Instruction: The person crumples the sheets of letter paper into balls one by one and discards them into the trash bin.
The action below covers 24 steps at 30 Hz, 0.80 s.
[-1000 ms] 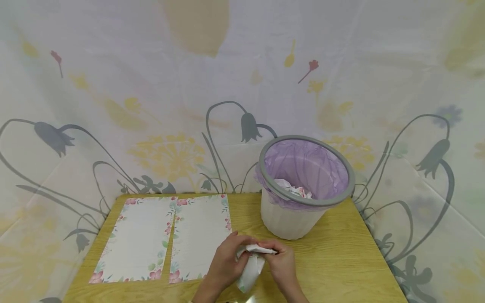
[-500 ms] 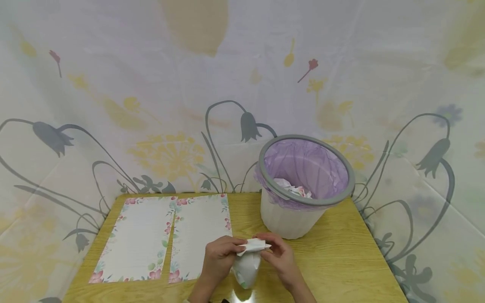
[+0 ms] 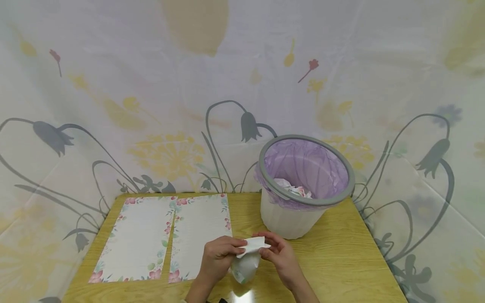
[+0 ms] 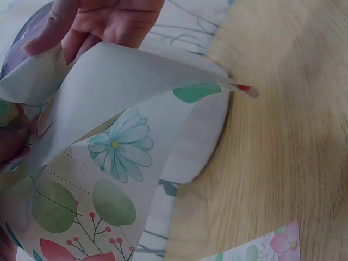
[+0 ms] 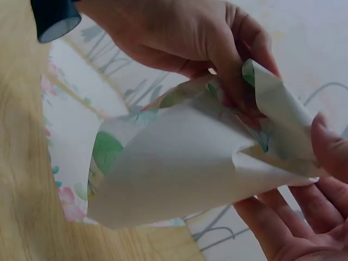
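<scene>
A floral-bordered sheet of paper (image 3: pixel 245 266), curled into a loose cone with its top edge folded over, hangs between both hands above the front of the table. My left hand (image 3: pixel 217 259) pinches the folded edge from the left, thumb against fingers. On the other side, the thumb and fingers of my right hand (image 3: pixel 281 257) hold the edge's right corner. The right wrist view shows the paper's plain white back (image 5: pixel 174 163) outward, the left hand (image 5: pixel 185 38) above and the right hand (image 5: pixel 304 223) below. Printed flowers show on the paper (image 4: pixel 122 147) in the left wrist view.
Two flat floral-bordered sheets, one at the far left (image 3: pixel 132 240) and one beside it (image 3: pixel 201 235), lie on the wooden table (image 3: pixel 333 261). A white bin (image 3: pixel 288 219) with a grey rim and purple liner stands behind the right hand. Crumpled paper (image 3: pixel 289 187) lies inside it.
My hands have drawn slightly apart from a tighter grip on the bunched paper. Its folded top edge now lies flatter between them. The bin and flat sheets have stayed put.
</scene>
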Motion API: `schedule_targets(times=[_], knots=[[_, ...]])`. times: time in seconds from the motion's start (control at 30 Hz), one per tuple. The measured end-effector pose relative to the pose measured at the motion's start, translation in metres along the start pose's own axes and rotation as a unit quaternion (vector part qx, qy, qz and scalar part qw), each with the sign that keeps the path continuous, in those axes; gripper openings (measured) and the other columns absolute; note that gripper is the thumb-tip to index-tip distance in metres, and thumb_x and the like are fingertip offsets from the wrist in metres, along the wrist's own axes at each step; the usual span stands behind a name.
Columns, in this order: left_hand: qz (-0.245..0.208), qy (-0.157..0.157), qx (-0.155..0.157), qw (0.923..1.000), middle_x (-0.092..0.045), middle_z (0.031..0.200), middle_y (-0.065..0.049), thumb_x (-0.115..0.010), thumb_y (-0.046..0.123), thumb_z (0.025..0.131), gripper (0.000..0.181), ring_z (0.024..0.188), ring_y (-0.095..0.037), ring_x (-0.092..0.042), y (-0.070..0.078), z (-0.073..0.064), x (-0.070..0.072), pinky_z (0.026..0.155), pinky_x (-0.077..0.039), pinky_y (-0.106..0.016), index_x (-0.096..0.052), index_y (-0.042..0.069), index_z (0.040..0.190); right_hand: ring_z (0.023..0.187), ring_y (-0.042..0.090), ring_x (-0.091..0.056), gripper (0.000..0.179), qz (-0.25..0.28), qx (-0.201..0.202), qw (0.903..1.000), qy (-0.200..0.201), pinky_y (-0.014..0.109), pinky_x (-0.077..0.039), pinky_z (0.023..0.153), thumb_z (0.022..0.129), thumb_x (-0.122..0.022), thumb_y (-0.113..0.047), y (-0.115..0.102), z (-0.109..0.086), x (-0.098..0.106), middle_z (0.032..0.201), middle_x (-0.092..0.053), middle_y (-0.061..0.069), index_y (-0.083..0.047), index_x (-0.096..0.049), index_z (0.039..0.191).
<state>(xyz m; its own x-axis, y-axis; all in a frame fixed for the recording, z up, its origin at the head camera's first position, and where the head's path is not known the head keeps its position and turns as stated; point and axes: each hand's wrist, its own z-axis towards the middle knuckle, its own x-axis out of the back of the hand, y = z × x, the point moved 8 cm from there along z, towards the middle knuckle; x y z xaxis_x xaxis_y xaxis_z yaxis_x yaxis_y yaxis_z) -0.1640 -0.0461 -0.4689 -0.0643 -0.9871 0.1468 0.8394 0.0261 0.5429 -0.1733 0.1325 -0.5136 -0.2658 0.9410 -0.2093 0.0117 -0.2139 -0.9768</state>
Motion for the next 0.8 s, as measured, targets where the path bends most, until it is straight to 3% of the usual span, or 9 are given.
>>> schedule_targets(times=[0.17,0.3,0.43,0.57,0.7,0.8], knots=[[0.003,-0.008,-0.003,1.0000,-0.075,0.093,-0.015,-0.072,-0.024,0.072,0.029,0.086,-0.028,-0.073,0.002,0.000,-0.004,0.081,-0.058,-0.029,-0.078,0.003,0.080,0.099,0.018,-0.068,0.044,-0.003,0.005,0.9990,0.045,0.030,-0.058,0.079,0.091,-0.070,-0.001,-0.004,-0.002,0.003,0.117,-0.069,0.010,0.019,-0.052,0.125],[0.017,-0.021,0.007,0.9996,-0.074,0.100,-0.017,-0.068,-0.027,0.072,0.036,0.091,-0.029,-0.072,0.001,-0.002,-0.009,0.085,-0.056,-0.028,-0.078,0.004,0.087,0.095,0.018,-0.070,0.039,-0.001,0.016,0.9951,0.097,0.028,-0.058,0.076,0.087,-0.072,0.001,-0.007,-0.003,0.007,0.110,-0.072,0.013,0.022,-0.055,0.116],[0.021,-0.058,0.037,0.9974,-0.071,0.113,-0.018,-0.064,-0.028,0.069,0.045,0.103,-0.030,-0.068,0.001,-0.003,-0.015,0.093,-0.052,-0.026,-0.075,0.001,0.102,0.089,0.017,-0.071,0.030,-0.023,0.013,0.9883,0.151,0.027,-0.059,0.074,0.087,-0.072,0.005,-0.008,-0.005,0.014,0.099,-0.074,0.011,0.021,-0.059,0.108],[0.002,-0.091,0.079,0.9927,-0.066,0.121,-0.021,-0.060,-0.025,0.070,0.049,0.111,-0.034,-0.063,0.012,0.007,-0.019,0.097,-0.050,-0.031,-0.070,-0.004,0.113,0.078,0.013,-0.070,0.018,-0.054,0.020,0.9784,0.198,0.026,-0.059,0.068,0.085,-0.070,0.011,-0.010,-0.006,0.022,0.086,-0.074,0.008,0.019,-0.062,0.098],[-0.012,-0.082,0.145,0.9859,-0.068,0.117,-0.023,-0.065,-0.014,0.086,0.026,0.108,-0.035,-0.066,0.018,0.018,-0.014,0.095,-0.052,-0.033,-0.072,-0.008,0.109,0.082,0.018,-0.073,0.011,-0.059,0.047,0.9800,0.184,0.029,-0.060,0.071,0.083,-0.070,0.014,-0.014,-0.005,0.021,0.090,-0.073,0.021,0.017,-0.064,0.091],[-0.022,-0.087,0.186,0.9784,-0.069,0.116,-0.022,-0.071,-0.007,0.087,0.021,0.107,-0.033,-0.067,0.010,0.016,-0.015,0.093,-0.053,-0.033,-0.074,-0.006,0.107,0.090,0.022,-0.073,0.010,-0.058,0.068,0.9842,0.152,0.031,-0.059,0.076,0.083,-0.072,0.010,-0.016,-0.004,0.018,0.098,-0.070,0.028,0.014,-0.066,0.089]])
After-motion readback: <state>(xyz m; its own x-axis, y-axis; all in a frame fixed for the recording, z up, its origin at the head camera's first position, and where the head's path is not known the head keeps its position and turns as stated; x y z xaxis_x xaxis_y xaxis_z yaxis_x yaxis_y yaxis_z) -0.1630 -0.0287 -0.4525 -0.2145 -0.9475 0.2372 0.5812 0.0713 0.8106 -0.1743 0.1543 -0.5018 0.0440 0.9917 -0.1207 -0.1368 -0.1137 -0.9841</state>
